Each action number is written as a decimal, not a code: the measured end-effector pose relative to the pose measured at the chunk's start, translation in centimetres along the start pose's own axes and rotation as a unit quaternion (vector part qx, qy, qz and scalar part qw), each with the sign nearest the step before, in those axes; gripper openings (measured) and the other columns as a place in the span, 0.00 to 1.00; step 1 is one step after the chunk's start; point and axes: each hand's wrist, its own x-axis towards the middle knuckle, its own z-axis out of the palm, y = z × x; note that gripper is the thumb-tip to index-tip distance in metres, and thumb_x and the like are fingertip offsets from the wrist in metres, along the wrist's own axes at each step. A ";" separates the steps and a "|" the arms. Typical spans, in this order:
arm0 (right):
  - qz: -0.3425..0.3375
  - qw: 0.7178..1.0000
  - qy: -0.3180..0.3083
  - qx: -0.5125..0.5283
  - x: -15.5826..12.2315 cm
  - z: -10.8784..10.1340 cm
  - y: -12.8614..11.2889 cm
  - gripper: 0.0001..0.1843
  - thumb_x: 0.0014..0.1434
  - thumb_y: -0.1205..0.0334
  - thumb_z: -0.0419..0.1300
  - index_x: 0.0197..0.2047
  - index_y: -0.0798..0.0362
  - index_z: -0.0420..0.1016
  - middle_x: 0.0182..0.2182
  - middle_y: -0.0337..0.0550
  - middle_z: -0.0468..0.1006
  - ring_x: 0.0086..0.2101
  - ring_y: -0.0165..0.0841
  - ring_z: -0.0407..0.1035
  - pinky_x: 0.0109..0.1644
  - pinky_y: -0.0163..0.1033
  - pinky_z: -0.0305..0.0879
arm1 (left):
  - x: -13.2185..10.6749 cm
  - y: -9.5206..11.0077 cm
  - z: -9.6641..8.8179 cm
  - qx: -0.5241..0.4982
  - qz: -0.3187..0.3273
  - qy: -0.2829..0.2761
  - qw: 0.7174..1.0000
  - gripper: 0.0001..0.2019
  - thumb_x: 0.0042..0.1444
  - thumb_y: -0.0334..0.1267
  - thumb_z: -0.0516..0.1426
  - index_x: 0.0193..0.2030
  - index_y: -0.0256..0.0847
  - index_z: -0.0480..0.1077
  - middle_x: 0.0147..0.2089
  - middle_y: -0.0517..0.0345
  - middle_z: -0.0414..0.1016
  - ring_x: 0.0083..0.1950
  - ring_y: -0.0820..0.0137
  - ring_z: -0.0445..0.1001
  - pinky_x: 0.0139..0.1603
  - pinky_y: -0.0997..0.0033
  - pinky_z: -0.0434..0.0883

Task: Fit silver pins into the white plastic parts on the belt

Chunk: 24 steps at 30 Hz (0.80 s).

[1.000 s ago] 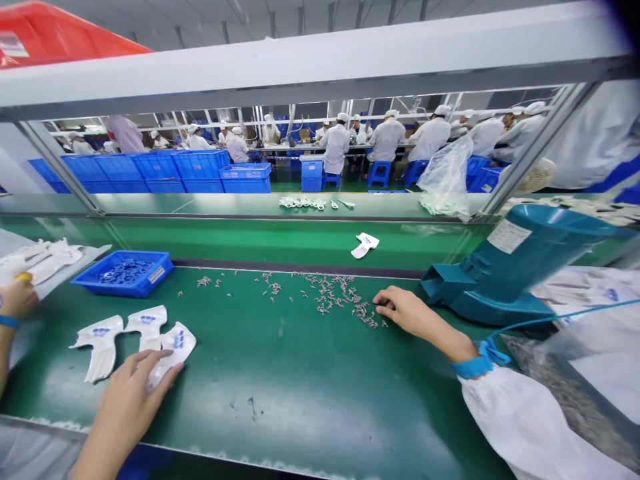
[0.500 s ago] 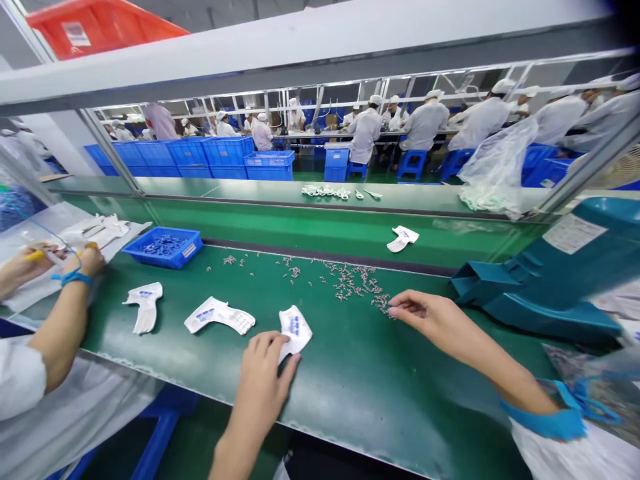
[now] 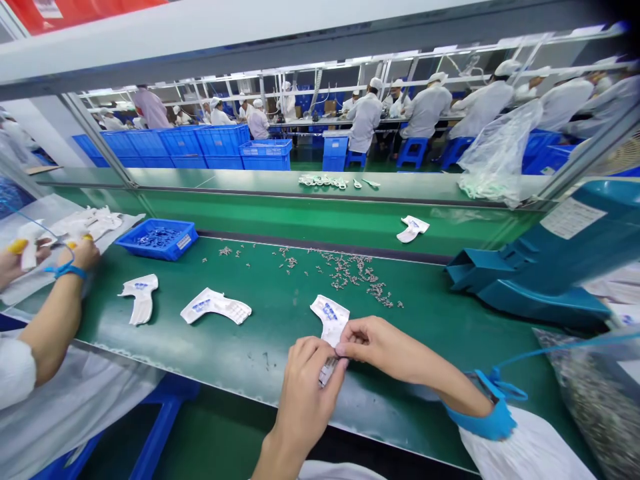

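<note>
My L hand [image 3: 307,393] and R hand [image 3: 385,347] pinch a white card [image 3: 330,319] and a metal bit [image 3: 327,371] tight in my fingers [image 3: 363,337] over the counter [image 3: 280,360], w/ lots more bits [image 3: 345,273] left.

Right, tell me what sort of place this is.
Most likely a factory assembly floor for small parts: a long green-topped workbench strewn with small metal parts and white printed pieces, blue plastic crates beyond, and rows of workers in white coats and caps.
</note>
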 end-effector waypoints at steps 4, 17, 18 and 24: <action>-0.008 0.999 -0.009 0.048 0.4 0.4 -0.1 0.15 0.58 0.50 0.63 0.32 0.54 0.76 0.27 0.38 0.75 0.30 0.31 0.66 0.34 0.34 0.61 | -0.2 0.3 -0.3 0.043 -0.001 0.012 0.999 0.06 0.67 0.33 0.53 0.39 0.43 0.70 0.40 0.55 0.73 0.44 0.64 0.70 0.45 0.61 0.69; 0.004 0.982 0.000 -0.191 1.2 1.1 -1.5 0.11 0.64 0.61 0.54 0.32 0.51 0.74 0.31 0.41 0.79 0.31 0.33 0.70 0.34 0.35 0.58 | 0.2 -2.4 -1.7 0.102 0.020 -0.084 0.991 0.25 0.62 0.43 0.60 0.65 0.47 0.62 0.66 0.52 0.67 0.69 0.54 0.60 0.65 0.47 0.64; 0.009 0.978 0.003 -0.209 1.2 1.2 -1.7 0.10 0.64 0.62 0.54 0.32 0.51 0.73 0.32 0.42 0.79 0.31 0.33 0.70 0.33 0.35 0.57 | 0.2 -2.5 -1.7 0.102 0.018 -0.084 0.991 0.25 0.62 0.43 0.60 0.65 0.47 0.62 0.66 0.52 0.68 0.69 0.54 0.60 0.65 0.47 0.64; 0.044 0.958 0.010 -0.284 1.5 1.7 -2.6 0.09 0.65 0.64 0.55 0.34 0.52 0.74 0.32 0.45 0.79 0.31 0.34 0.70 0.31 0.35 0.53 | 0.1 -2.2 -1.4 0.099 0.013 -0.082 0.992 0.26 0.61 0.43 0.60 0.65 0.48 0.62 0.64 0.53 0.70 0.69 0.53 0.61 0.64 0.47 0.64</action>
